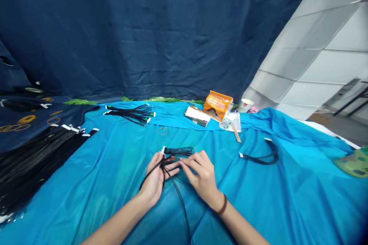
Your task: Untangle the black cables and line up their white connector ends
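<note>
Black cables (179, 195) run across my left hand (155, 180), which is turned palm up with its fingers curled about them. Some strands loop past the wrist side, and others trail down toward the front edge of the view. My right hand (199, 174) pinches thumb and forefinger together at the strands beside the left fingertips; the exact strand in the pinch is too small to make out. Just beyond both hands, a folded bundle of black cable (179, 151) with a white connector lies on the blue cloth (115, 183).
On the left lies a large pile of long black cables (37, 160) with white ends. A tied cable bundle (129, 113) sits at the back. An orange box (217, 104), a small carton (197, 115), a paper cup (246, 105) and a curved cable (268, 157) lie rightward.
</note>
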The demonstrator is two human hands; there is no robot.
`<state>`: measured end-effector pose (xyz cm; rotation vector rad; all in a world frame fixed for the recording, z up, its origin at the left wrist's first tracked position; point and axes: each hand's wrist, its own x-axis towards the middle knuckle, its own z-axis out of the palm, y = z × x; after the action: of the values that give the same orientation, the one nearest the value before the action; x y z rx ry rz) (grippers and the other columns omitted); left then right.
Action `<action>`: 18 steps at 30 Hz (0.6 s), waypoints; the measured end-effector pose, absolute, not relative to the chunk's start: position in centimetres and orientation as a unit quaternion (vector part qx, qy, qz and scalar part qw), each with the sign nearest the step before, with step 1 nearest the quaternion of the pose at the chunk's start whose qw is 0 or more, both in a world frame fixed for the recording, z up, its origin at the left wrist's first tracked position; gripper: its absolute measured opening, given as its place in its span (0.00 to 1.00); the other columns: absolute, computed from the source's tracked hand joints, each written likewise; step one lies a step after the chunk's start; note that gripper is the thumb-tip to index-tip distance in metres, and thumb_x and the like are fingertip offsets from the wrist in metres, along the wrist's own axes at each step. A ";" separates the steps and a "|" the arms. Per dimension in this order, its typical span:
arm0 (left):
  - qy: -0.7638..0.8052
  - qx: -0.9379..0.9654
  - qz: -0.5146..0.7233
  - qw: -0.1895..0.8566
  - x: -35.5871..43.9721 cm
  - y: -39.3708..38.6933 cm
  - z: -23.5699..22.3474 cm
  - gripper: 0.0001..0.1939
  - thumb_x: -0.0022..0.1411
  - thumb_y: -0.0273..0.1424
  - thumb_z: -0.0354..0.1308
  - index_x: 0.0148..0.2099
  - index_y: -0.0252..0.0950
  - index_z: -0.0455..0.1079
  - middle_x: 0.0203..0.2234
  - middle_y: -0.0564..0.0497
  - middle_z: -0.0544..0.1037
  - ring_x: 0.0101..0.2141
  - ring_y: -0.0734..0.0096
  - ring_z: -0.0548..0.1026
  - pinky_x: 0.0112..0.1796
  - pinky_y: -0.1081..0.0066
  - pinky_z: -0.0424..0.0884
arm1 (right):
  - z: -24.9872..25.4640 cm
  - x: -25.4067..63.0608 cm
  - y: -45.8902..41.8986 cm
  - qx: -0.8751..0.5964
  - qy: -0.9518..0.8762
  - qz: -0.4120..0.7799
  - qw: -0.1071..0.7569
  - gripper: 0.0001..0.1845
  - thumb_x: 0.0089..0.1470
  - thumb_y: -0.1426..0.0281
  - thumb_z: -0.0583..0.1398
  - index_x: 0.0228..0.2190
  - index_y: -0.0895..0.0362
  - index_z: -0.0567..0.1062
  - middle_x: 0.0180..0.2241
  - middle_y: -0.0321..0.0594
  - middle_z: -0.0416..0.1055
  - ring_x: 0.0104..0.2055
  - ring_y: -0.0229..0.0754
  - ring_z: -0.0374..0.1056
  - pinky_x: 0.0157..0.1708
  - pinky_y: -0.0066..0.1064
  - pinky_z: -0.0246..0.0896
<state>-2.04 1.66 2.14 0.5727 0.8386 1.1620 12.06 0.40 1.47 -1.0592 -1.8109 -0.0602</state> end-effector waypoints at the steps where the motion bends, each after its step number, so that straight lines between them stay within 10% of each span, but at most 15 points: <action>1: 0.374 0.257 0.522 0.723 -1.8 1.4 2.1 0.09 0.56 0.34 0.52 0.38 0.37 0.59 0.32 0.48 0.76 0.36 0.61 0.76 0.38 0.59 0.70 | 1.3 11.9 0.3 -0.441 -0.752 -0.033 0.489 0.04 0.52 0.74 0.57 0.29 0.58 0.73 0.23 0.38 0.67 0.28 0.38 0.57 0.29 0.32 0.54; 18: 0.352 0.270 0.491 0.750 -0.8 0.2 2.4 0.08 0.57 0.34 0.51 0.39 0.36 0.59 0.38 0.47 0.74 0.35 0.65 0.75 0.37 0.61 0.71 | 1.2 11.5 -0.1 -0.456 -0.757 -0.050 0.466 0.04 0.51 0.74 0.57 0.27 0.58 0.72 0.23 0.38 0.65 0.28 0.38 0.56 0.29 0.32 0.53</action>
<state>-0.82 0.16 2.38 0.5900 0.7683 1.0739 11.52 -0.12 1.25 -1.1192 -1.8583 -0.1228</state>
